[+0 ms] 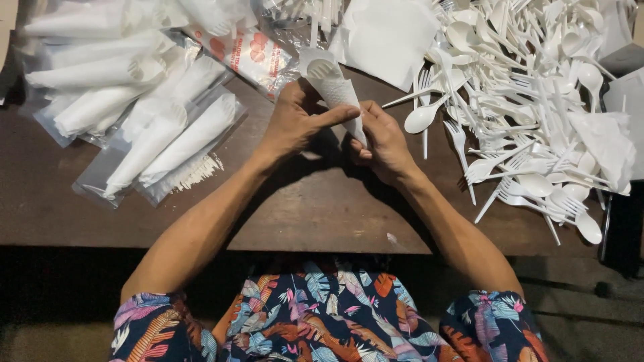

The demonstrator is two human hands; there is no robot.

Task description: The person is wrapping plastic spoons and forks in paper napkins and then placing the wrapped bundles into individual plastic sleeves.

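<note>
Gripping a napkin-wrapped cutlery roll between both hands, left hand, right hand, loose plastic cutlery beside.

Both hands are meeting over a dark wooden table, the left hand and right hand pinching a white napkin roll with plastic cutlery poking from its top. A heap of loose white plastic spoons and forks is lying to the right, finished rolls in clear plastic bags are piling up to the left, and flat white napkins are sitting just beyond the hands
</note>
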